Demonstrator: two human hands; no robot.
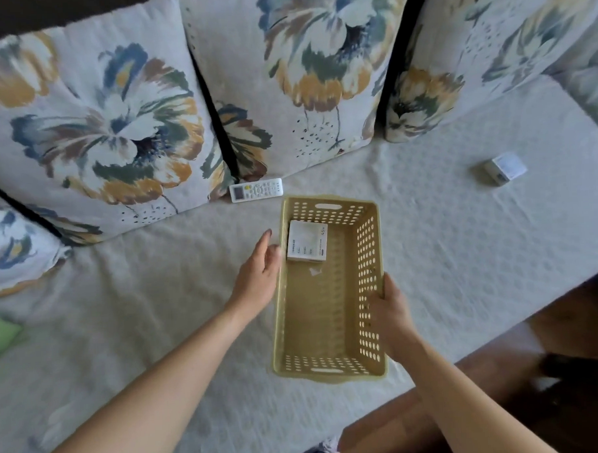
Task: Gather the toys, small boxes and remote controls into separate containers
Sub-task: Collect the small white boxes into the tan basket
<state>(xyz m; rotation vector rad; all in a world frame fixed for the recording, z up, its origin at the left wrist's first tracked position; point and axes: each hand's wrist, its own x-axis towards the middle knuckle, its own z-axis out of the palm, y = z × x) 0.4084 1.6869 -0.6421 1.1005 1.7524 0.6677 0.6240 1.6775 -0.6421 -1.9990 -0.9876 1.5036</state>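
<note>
A tan perforated plastic basket (321, 328) stands on the pale sofa seat in front of me. One white box (307, 241) lies inside it at the far left corner. My right hand (390, 311) grips the basket's right wall, fingers curled over the rim. My left hand (258, 272) hovers with straight fingers just outside the basket's left wall, level with the box. A white remote control (256, 189) lies beyond the basket against the cushions. Another small white box (505, 168) sits far right on the seat.
Large floral cushions (108, 125) line the sofa back. A green object (1, 335) shows at the left edge. The seat's front edge runs diagonally at the lower right, with dark wooden floor (538, 404) and a shoe tip (323, 451) below.
</note>
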